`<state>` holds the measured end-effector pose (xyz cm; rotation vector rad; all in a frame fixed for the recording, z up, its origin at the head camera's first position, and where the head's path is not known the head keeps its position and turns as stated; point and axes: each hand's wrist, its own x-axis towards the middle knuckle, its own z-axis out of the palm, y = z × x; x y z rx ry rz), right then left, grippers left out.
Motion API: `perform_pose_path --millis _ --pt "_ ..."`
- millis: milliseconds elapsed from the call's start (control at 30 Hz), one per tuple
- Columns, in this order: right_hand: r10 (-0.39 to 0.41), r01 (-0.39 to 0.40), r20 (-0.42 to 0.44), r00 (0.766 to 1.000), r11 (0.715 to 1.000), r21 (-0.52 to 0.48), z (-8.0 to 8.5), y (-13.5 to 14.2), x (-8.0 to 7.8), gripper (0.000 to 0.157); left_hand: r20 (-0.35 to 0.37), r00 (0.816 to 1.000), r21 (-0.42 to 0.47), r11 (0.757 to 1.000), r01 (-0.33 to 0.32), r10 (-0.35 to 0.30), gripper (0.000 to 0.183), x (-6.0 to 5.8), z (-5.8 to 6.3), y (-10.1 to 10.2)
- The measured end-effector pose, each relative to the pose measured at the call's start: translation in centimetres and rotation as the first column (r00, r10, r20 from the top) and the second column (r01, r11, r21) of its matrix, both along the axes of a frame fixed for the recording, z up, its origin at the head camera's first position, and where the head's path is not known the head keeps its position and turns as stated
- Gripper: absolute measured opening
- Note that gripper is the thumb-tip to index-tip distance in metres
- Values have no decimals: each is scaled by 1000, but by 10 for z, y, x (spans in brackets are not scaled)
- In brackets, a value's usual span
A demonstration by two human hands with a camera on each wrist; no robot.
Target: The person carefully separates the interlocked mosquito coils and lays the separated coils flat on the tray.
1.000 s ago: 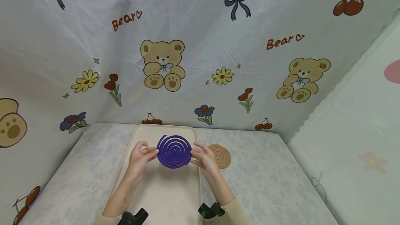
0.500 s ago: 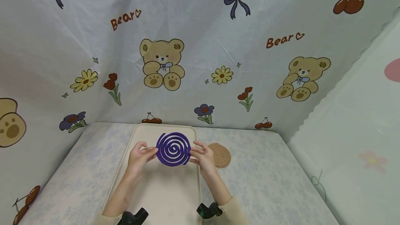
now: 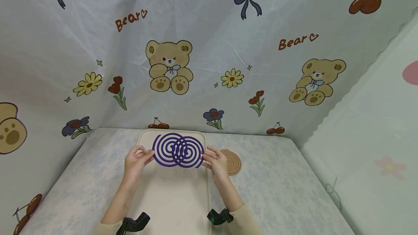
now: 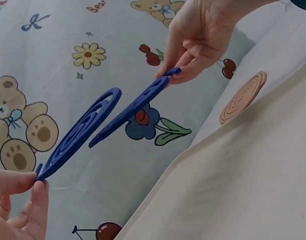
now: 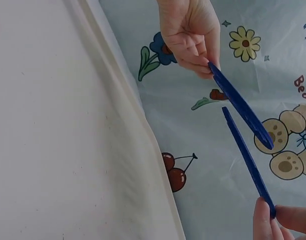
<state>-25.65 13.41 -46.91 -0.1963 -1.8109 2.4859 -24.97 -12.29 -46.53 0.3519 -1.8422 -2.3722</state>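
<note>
Two dark purple-blue mosquito coils are held above a cream tray (image 3: 176,195), apart from each other. My left hand (image 3: 134,164) pinches the outer edge of the left coil (image 4: 81,131) between thumb and fingers. On the other side my right hand (image 3: 217,162) pinches the edge of the right coil (image 5: 249,165). From the head view the two spirals overlap in the middle. Both wrist views show a narrow gap between them, the coils tilted and facing each other. Behind the right hand lies a tan spiral coil (image 3: 234,163), partly hidden by it.
The tray's raised rim (image 3: 209,191) runs along its right side. A pale marbled tabletop (image 3: 271,188) surrounds it. Bear-printed fabric (image 3: 209,46) hangs behind the table, and a thin grey cord (image 3: 333,193) lies at the far right.
What looked like one purple spiral is now two coils pulled apart. My left hand has moved left with its coil; my right hand has shifted slightly right with the other.
</note>
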Motion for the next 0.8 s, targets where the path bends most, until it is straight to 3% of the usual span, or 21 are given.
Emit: perform_pose_path --millis 267,433,667,800 --pt "-53 53 19 998 999 1 -9 3 -11 41 -8 996 -37 996 -85 85 24 -7 -4 -11" --pt "-71 71 38 997 997 7 -16 5 -19 38 -5 993 -33 993 -116 116 21 -11 -11 -17" --pt "-93 92 59 994 995 26 -17 4 -22 38 -8 985 39 984 -174 174 22 -21 -22 -26" --pt "-94 93 59 994 996 14 -18 4 -24 38 11 979 27 978 -205 205 22 -26 -31 -29"
